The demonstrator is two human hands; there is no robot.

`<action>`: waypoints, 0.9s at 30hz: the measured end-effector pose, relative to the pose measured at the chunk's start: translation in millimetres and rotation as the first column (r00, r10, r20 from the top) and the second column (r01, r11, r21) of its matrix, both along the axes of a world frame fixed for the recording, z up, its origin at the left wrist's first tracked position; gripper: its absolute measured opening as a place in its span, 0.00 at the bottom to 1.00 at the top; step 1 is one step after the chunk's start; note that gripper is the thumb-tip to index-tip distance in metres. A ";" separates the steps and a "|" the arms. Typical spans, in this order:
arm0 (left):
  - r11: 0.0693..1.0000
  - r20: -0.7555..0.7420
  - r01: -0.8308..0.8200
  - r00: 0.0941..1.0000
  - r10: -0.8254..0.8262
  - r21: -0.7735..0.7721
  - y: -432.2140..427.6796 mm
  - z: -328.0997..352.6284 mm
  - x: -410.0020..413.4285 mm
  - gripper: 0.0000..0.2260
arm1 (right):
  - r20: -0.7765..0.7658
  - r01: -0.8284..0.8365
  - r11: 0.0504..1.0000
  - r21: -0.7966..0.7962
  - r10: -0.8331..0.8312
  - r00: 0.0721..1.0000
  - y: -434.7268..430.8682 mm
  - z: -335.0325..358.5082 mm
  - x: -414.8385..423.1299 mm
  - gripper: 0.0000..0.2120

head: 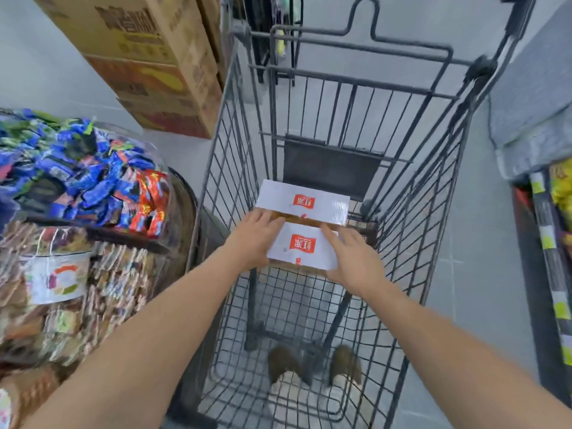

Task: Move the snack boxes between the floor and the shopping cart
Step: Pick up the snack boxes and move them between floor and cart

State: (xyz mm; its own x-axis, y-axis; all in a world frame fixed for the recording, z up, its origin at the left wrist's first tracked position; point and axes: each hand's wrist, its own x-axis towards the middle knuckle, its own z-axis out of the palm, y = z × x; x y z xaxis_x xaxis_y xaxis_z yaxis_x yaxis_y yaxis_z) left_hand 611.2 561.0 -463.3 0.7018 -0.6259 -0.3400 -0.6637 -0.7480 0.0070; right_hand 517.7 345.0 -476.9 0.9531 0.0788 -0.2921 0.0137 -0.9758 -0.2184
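Down at the centre of the frame, inside the dark grey wire shopping cart point(235, 125), two white cardboard snack boxes with red logos lie one behind the other. And both arms are in! The left hand point(252, 239) presses flat against the left edge of the nearer white box point(301, 247), fingers spread, while the right hand point(353, 258) clasps its right edge, fingers laid over the top corner — the box is gripped between the two palms. Just beyond it, touching or nearly so, sits the farther white box point(305, 202), close to the black plastic seat flap point(329, 168). Upper left, brown cardboard cartons point(145, 63) stand stacked on the grey floor point(470, 243). At the left, clear bins of blue and orange wrapped sweets point(77, 178) crowd the cart's side.
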 end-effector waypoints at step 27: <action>0.978 -0.024 -0.140 0.990 0.138 -0.152 8.4 8.8 10.8 0.42 | 0.178 0.006 0.998 -0.059 0.005 0.984 17.2 6.7 37.9 0.31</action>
